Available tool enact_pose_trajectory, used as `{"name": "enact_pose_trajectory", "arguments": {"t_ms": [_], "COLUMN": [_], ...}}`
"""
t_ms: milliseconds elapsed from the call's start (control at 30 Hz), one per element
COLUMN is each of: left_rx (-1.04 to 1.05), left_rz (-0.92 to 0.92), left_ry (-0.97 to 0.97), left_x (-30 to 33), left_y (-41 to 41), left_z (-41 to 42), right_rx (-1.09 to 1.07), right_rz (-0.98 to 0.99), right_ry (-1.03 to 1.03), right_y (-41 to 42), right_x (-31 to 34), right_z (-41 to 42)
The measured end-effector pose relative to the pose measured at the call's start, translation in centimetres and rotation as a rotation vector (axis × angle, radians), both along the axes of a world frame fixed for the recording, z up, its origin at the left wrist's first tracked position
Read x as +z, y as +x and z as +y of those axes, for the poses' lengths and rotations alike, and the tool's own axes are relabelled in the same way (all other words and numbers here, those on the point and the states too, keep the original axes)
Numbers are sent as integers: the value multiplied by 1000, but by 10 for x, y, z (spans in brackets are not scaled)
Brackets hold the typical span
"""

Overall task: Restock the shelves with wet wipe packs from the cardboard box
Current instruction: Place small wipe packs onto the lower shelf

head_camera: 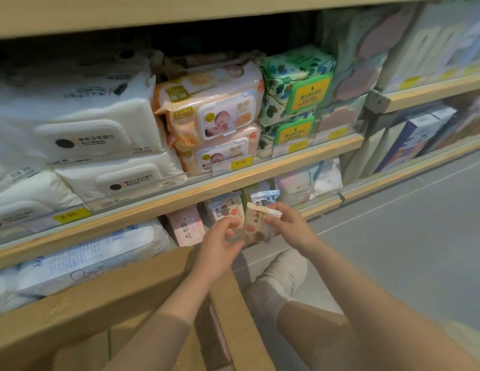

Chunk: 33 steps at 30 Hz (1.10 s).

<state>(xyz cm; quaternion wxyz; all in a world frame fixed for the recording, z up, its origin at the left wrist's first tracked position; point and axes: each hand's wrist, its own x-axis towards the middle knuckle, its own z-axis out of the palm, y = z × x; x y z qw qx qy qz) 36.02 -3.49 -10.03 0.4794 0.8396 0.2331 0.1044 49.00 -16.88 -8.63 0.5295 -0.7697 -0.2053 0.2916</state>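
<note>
Both hands hold a small wet wipe pack (254, 226) with cartoon print, in front of the bottom shelf. My left hand (220, 243) grips its lower left end; my right hand (288, 223) pinches its upper right end. Just behind it, similar small packs (225, 208) stand upright on the bottom shelf beside a pink pack (185, 226). The open cardboard box (105, 295) sits below my left forearm at the lower left; its inside is mostly hidden.
The middle shelf (233, 180) carries large white packs (94, 129), peach baby wipe packs (212, 108) and green floral packs (295, 84). A big white pack (94, 253) lies on the bottom shelf at left. My knee (281, 277) rests on the grey floor (407, 231).
</note>
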Motion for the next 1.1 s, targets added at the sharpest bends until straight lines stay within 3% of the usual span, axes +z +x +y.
{"name": "enact_pose_trajectory", "arguments": {"t_ms": [133,300,467,633,867,1033,1100], "left_rx": [66,37,2,15,9,6,13], "left_rz": [96,254,351,364,322,316,312], "left_ry": [10,99,71,77,84,79,99], "left_x": [-26,-57,-83,-95,-96,-96,-96], "left_y": [4,24,35,36,44,40,40], "left_z": [23,35,36,35,28,24,24], "right_rx": [-61,9,-256,-443,-304,-535,-513], "right_rz": [-181,-320,-560,-420,-542,-425,-433], "right_ry": [-56,-240,-262,-69,-317,-307,-343], "right_y": [44,70,48,37,36,39,40], "right_x": [-6,-40,-77,-89,-108,-116,-119], "right_z": [6,28,39,48,69,72,74]}}
